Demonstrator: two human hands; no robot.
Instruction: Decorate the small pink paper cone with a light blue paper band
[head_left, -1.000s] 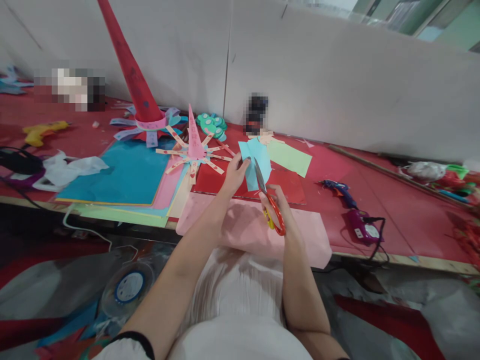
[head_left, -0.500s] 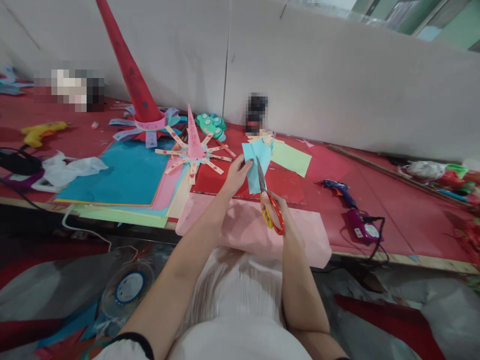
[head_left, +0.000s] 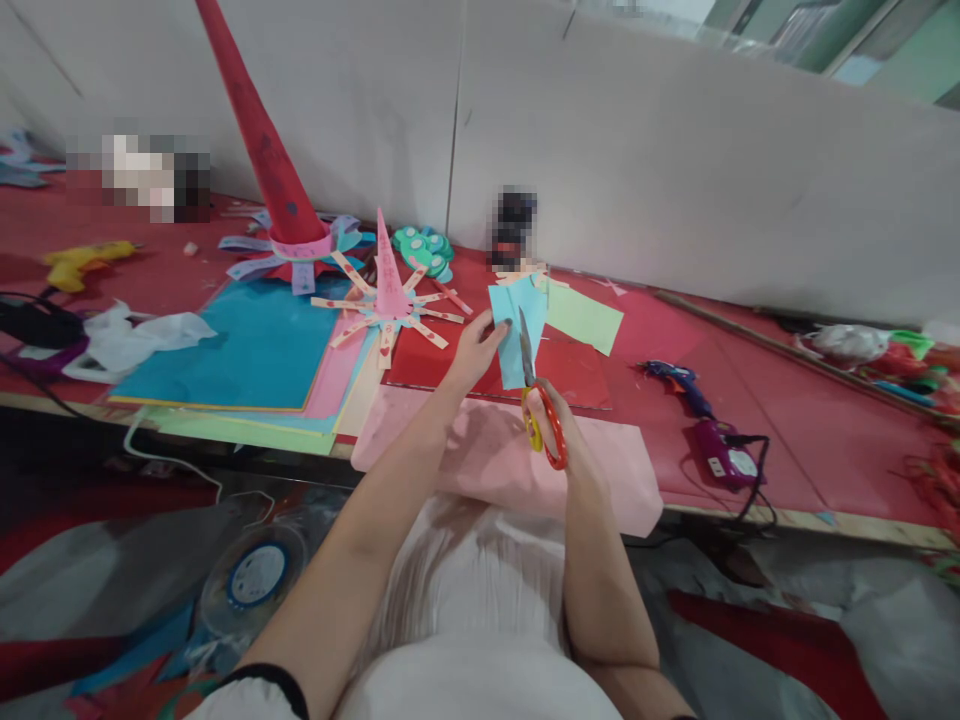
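Note:
My left hand [head_left: 481, 345] pinches the left edge of a light blue sheet of paper [head_left: 511, 362], held up over the table. In my right hand [head_left: 553, 410] is a pair of scissors [head_left: 527, 358] with one red and one yellow handle loop. Their blades point up and lie against the right part of the paper. Beneath the hands are a red sheet [head_left: 577, 375] and a pale pink sheet [head_left: 487, 460] that overhangs the table's front edge. Left of my left hand stands a small pink paper cone [head_left: 388, 285] ringed by decorated strips.
A tall red cone [head_left: 274, 170] and a stack of coloured sheets [head_left: 240, 345] occupy the left side. A yellow glue gun [head_left: 86, 265] lies far left, a blue glue gun [head_left: 679, 385] right beside a purple power strip [head_left: 724, 455]. A grey wall [head_left: 675, 160] rises behind.
The scissors have shifted slightly right and turned more upright against the paper. The blue paper has moved a little to the right with my left hand still on it.

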